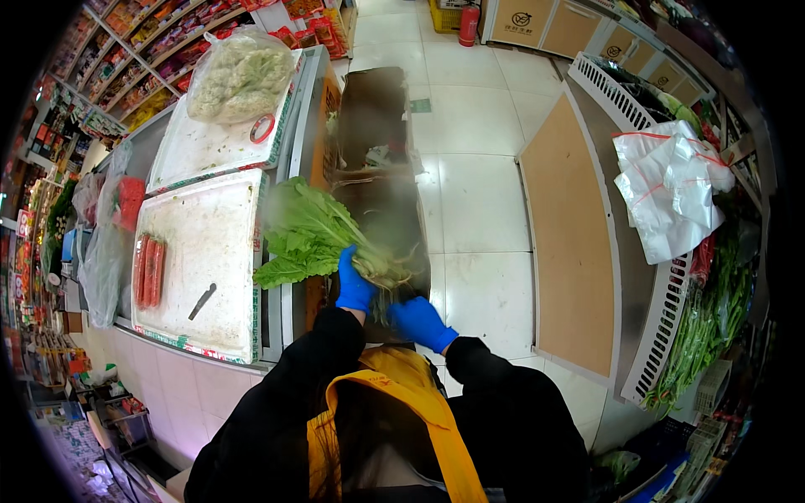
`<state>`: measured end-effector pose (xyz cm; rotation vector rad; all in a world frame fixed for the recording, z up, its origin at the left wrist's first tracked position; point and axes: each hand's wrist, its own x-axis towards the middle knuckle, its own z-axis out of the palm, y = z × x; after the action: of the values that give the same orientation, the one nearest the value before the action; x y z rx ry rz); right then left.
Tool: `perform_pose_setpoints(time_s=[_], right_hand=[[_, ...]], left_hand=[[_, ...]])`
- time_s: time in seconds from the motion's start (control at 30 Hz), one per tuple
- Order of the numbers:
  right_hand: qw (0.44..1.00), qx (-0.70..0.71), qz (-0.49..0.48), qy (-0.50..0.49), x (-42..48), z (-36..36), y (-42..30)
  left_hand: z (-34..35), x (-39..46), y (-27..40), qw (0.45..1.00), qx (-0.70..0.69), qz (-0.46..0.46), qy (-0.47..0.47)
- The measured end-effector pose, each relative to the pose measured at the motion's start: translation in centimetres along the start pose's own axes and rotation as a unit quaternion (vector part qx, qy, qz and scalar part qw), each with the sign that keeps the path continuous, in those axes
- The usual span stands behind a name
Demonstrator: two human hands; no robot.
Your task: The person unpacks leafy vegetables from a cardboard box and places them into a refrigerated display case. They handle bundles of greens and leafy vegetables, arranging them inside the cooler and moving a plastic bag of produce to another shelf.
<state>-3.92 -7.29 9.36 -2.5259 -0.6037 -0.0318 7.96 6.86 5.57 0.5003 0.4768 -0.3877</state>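
Note:
A bunch of leafy greens (312, 221) with pale stalks and stringy roots lies across my left hand (355, 281), which wears a blue glove and is closed around the stalk end. The leaves point up and left, and the roots hang over an open cardboard box (371, 107). My right hand (422, 322), also gloved in blue, is curled just below the roots. Its fingertips are turned away, so I cannot tell whether it pinches any root strands. A knife (202, 302) with a dark blade rests on the nearer white foam board (207, 245), left of both hands.
Red packaged sausages (149, 270) lie on the same board. On the farther foam board (207, 148) are a bag of cauliflower (242, 78) and a tape roll (262, 129). Rightward, plastic bags (670, 182) drape over a white crate edge (660, 330) beside green vegetables (710, 333).

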Motion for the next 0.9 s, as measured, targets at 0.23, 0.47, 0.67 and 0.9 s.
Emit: perform_pose_setpoints(time_s=[0.23, 0.47, 0.67, 0.9], right_hand=[[0.991, 0.094, 0.089, 0.043, -3.4, 4.5, 10.3], [0.938, 0.297, 0.178, -0.026, 1.1, 1.5, 15.6], [0.966, 0.25, -0.066, 0.005, 13.1, -4.7, 7.5], [0.933, 0.225, -0.275, -0.059, 30.2, -5.6, -14.2]], left_hand=[[1.2, -0.8, 0.3, 0.999, -0.011, -0.048, -0.02], [1.1, -5.2, 0.5, 0.969, 0.175, -0.045, 0.17], [-4.9, -6.0, 1.4, 0.967, 0.236, 0.022, 0.095], [-3.9, -12.8, 5.6, 0.972, 0.231, 0.036, 0.025]])
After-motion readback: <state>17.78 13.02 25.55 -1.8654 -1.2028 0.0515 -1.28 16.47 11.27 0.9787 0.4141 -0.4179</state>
